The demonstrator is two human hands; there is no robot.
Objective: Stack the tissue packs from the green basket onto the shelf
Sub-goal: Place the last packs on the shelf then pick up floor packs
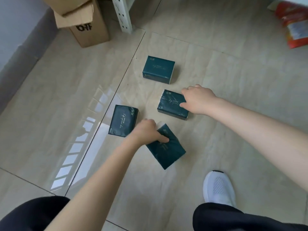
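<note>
Four packs on floor.
- Near pack: my left hand grips its end.
- Right pack: my right hand clasps its edge.
- Left pack: lies free, just beside my left hand.
- Far pack: lies free, beyond both hands.

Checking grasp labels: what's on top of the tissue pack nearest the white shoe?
The left hand grips that tissue pack, thumb across its top. Its far corner and the other fingertips are hidden under the hand.
</note>
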